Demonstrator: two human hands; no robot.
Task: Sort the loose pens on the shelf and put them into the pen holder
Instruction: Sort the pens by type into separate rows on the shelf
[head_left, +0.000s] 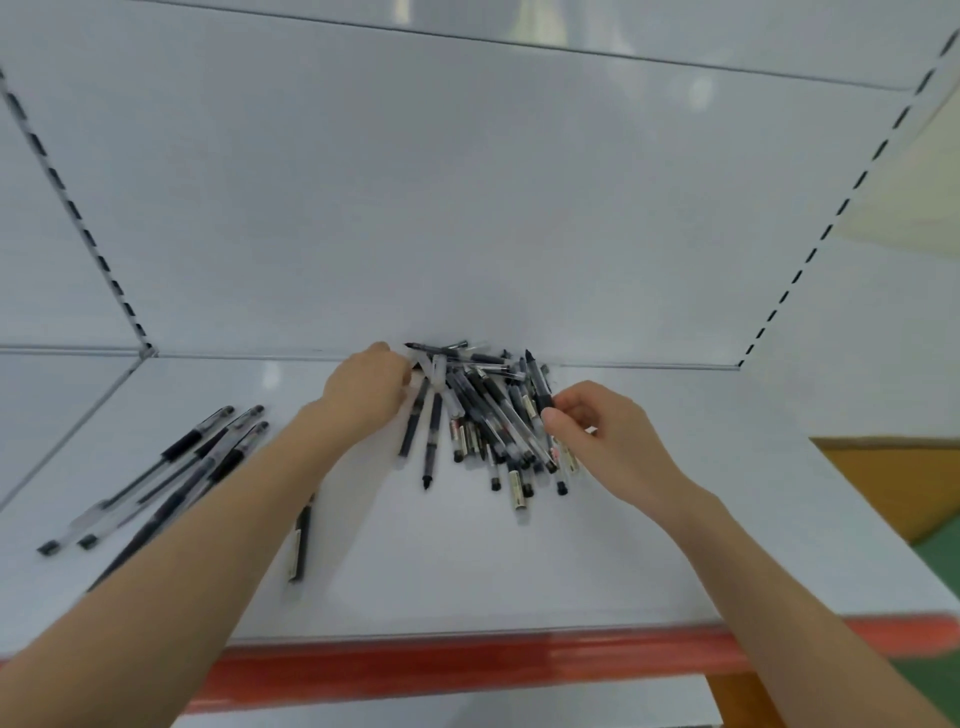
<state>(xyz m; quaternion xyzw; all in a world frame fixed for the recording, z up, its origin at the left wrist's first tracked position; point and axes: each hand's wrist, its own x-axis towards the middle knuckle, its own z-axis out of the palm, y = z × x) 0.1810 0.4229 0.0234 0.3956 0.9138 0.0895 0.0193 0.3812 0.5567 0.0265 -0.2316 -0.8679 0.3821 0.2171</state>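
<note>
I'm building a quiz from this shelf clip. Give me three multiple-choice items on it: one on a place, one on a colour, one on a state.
1. Where does the big pile of pens lie?
A. against the back wall of the shelf
B. at the front edge
C. on the floor

2. What colour is the front strip of the shelf?
A. blue
B. red
C. black

3. What is the right hand doing?
A. resting flat, away from the pens
B. pinching a pen at the pile's right edge
C. holding a pen holder

Answers:
1. A, the pile touches the seam where shelf meets back wall.
2. B, a red band runs along the near edge.
3. B, thumb and fingers close on a dark pen; the left hand is at the pile's left side, and a smaller group of pens lies apart at far left.
</note>
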